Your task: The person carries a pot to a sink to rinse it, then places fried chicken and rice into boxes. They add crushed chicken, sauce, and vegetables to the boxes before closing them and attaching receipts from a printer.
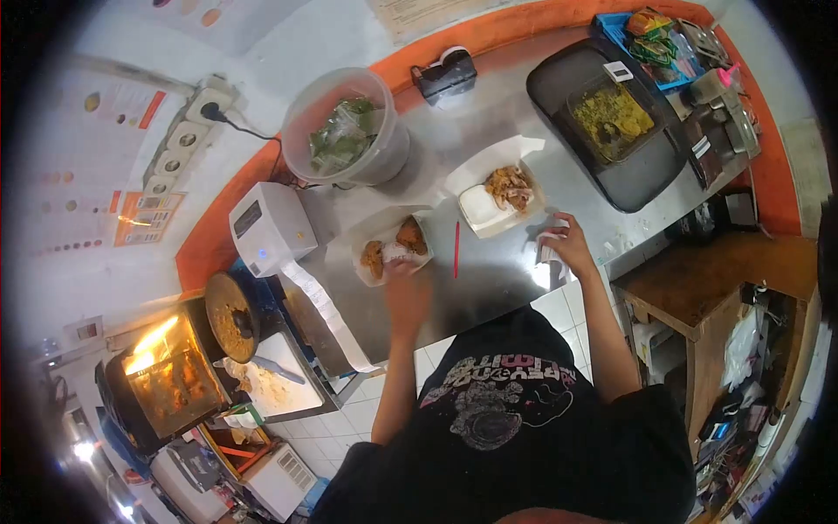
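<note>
My left hand (408,297), smeared by motion, is at the front edge of an open paper food box (349,255). Two brown fried pieces (410,234) and something small and white lie in that box. Whether the left fingers hold anything is hidden. In my right hand (569,244) the fingers are closed on a crumpled white paper (548,249). Beside it stands a second open box (489,229) with a wrapped white portion (481,206), probably rice, and shredded brown fried food (512,190). A thin red strip (456,250) lies between the boxes.
A label printer (275,229) trails a long paper strip (325,307) over the steel counter's left end. Behind it is a clear bucket (384,148) of bagged greens. A black tray (559,96) holds yellow-green food at right. A lit food warmer (166,371) stands lower left.
</note>
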Motion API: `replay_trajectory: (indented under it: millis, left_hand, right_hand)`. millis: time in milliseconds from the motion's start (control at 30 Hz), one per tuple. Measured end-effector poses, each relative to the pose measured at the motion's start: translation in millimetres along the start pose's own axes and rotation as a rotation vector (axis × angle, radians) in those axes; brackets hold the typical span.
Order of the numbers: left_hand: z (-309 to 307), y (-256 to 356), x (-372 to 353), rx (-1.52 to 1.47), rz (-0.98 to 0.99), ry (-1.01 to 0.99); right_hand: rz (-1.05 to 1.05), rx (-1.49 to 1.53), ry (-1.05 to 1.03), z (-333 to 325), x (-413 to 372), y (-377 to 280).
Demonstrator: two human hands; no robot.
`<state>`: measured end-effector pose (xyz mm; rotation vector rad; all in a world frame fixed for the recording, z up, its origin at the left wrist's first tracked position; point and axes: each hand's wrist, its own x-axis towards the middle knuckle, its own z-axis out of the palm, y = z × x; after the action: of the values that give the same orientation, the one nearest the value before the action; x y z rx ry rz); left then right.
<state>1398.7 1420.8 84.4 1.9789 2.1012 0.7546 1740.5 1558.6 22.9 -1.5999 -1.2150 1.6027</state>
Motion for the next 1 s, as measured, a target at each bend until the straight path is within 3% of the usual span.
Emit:
replay_trajectory:
  millis: [67, 133, 167, 233, 267, 300, 333, 400, 433, 467, 533, 600, 700, 733, 767, 800, 867, 933, 1000]
  left_hand:
    - [33.0, 56.8, 31.8, -0.174, -0.085, -0.274]
    - [69.2, 89.7, 50.7, -0.100, 0.187, -0.419]
    - [88.1, 96.5, 59.0, -0.113, 0.186, -0.404]
    - [122.8, 97.9, 60.8, 0.109, 0.207, -0.547]
    - [121.8, 100.7, 63.6, 0.101, 0.200, -0.552]
    - [112.7, 104.1, 69.2, 0.045, 0.139, -0.546]
    - [102.8, 105.8, 77.4, -0.008, 0.083, -0.538]
    - [95.2, 102.3, 81.9, -0.020, 0.042, -0.597]
    - [95.3, 98.9, 80.9, -0.059, 0.048, -0.571]
    - [95.5, 96.8, 79.0, -0.097, 0.054, -0.546]
    - [96.6, 93.7, 73.3, -0.096, 0.036, -0.555]
    - [92.9, 87.5, 70.4, -0.078, 0.119, -0.527]
    - [64.8, 81.5, 61.0, -0.262, 0.123, -0.428]
    - [56.3, 74.7, 54.8, -0.268, 0.115, -0.431]
    - [47.5, 66.9, 48.4, -0.456, 0.023, -0.421]
    - [38.9, 59.8, 40.8, -0.644, -0.072, -0.408]
    - [26.3, 45.2, 19.0, -0.686, -0.177, -0.325]
    - [26.4, 35.2, -7.4, -0.725, -0.282, -0.250]
    - [38.3, 22.8, -35.0, -1.114, -0.703, -0.003]
  right_hand:
    - [0.041, 0.049, 0.036, -7.3, -1.1, 5.9]
    - [-0.033, 0.205, 0.166, -14.3, 4.7, -0.6]
    - [-0.242, 0.101, 0.255, -19.3, 24.5, 31.8]
    - [-0.287, 0.050, 0.308, -20.9, 39.2, 40.4]
    - [-0.323, 0.018, 0.369, -20.3, 42.9, 43.6]
    - [-0.098, -0.009, 0.310, -23.0, 43.1, 40.9]
    - [-0.091, -0.008, 0.313, -22.6, 45.3, 37.8]
    - [-0.526, -0.373, 0.245, -17.6, 40.7, 30.3]
    - [-0.420, -0.409, 0.114, -15.1, 36.2, 23.2]
    - [-0.405, -0.412, 0.110, -9.6, 34.4, 20.6]
    - [-0.518, -0.519, -0.012, 0.8, 34.4, 16.8]
    - [-0.457, -0.565, -0.045, 9.3, 31.5, 5.4]
    - [-0.435, -0.661, 0.016, 15.4, 17.3, -15.1]
    - [-0.414, -0.786, 0.164, 18.0, 10.9, -20.6]
    - [-0.393, -0.908, 0.315, 22.4, 5.7, -24.4]
    - [-0.392, -0.913, 0.307, 29.0, -2.1, -25.8]
    - [-0.274, -0.707, 0.119, 47.2, -21.6, -25.5]
    - [-0.024, -0.360, -0.461, 73.7, -41.4, -29.6]
    - [-0.049, 0.127, -0.676, 117.8, -57.9, -4.8]
